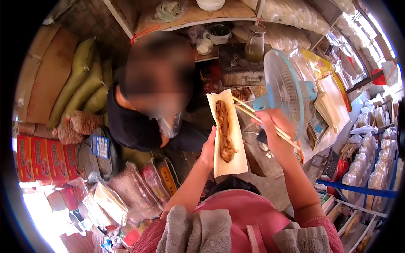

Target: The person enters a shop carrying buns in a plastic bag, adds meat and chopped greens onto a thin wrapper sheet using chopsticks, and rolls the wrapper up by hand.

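Observation:
My left hand [207, 149] holds a pale flat wrapper [233, 162] from its left side, its fingers partly hidden behind it. A long strip of brown, glossy food [225, 130] lies lengthwise on the wrapper. In my right hand [276, 130] is a pair of light wooden chopsticks [249, 110], whose tips reach the wrapper's upper right edge. Beyond the tips, a white tray [252, 93] holds more brown food pieces.
A person in dark clothes [130, 126] sits ahead to the left. A blue fan [284, 84] stands close beyond my right hand. Further off are a glass jar [255, 44], green sacks [80, 80], red boxes [48, 158] and a blue-edged rack [358, 189] at right.

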Tool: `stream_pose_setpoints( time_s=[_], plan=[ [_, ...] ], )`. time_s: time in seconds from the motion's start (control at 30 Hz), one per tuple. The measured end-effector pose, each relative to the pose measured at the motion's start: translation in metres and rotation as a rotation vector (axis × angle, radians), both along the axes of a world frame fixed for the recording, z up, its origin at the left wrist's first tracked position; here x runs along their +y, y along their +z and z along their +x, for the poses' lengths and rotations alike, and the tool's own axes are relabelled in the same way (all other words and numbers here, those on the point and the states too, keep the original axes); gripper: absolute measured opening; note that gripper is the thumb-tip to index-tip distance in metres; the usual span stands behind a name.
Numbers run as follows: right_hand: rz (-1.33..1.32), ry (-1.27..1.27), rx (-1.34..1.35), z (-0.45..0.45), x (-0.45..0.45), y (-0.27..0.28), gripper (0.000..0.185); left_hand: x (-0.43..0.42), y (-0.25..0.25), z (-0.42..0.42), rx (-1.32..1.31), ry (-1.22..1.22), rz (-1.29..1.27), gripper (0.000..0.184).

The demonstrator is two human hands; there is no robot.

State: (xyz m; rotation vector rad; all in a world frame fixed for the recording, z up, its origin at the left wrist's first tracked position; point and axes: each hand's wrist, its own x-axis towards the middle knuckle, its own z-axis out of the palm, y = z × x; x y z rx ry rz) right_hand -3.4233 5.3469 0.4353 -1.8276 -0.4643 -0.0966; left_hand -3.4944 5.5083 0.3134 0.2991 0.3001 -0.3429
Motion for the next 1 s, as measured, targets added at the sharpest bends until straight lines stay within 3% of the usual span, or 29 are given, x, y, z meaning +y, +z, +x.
stream_pose_setpoints(
  time_s=[0.07,0.23,0.33,0.4,0.43,0.53,0.67,0.8,1.0],
  plan=[
    [0.054,-0.045,-0.03,0.018,0.024,0.002,0.019,0.025,-0.01,0.019,0.018,-0.025,-0.033,0.064],
    [0.416,-0.14,0.35,0.082,0.078,-0.02,0.022,0.084,-0.042,0.073,0.016,-0.108,-0.079,0.063],
    [0.556,-0.237,0.361,0.134,0.116,-0.032,0.026,0.106,-0.07,0.101,0.058,-0.11,-0.061,0.062],
    [0.593,-0.302,0.387,0.177,0.138,-0.053,0.03,0.118,-0.089,0.121,0.131,-0.077,-0.021,0.062],
    [0.612,-0.317,0.388,0.199,0.15,-0.062,0.031,0.125,-0.093,0.13,0.114,-0.075,-0.129,0.051],
    [0.546,-0.345,0.37,0.272,0.179,-0.092,0.034,0.138,-0.094,0.164,0.135,-0.003,-0.018,0.053],
    [0.682,-0.302,0.418,0.374,0.201,-0.152,0.023,0.147,-0.115,0.209,0.136,0.084,-0.014,0.055],
    [0.722,-0.434,0.41,0.477,0.224,-0.21,0.022,0.151,-0.143,0.264,0.074,0.22,-0.042,0.057],
    [0.591,-0.442,0.441,0.587,0.243,-0.273,0.021,0.158,-0.174,0.331,0.081,0.401,0.009,0.054]
  ],
)
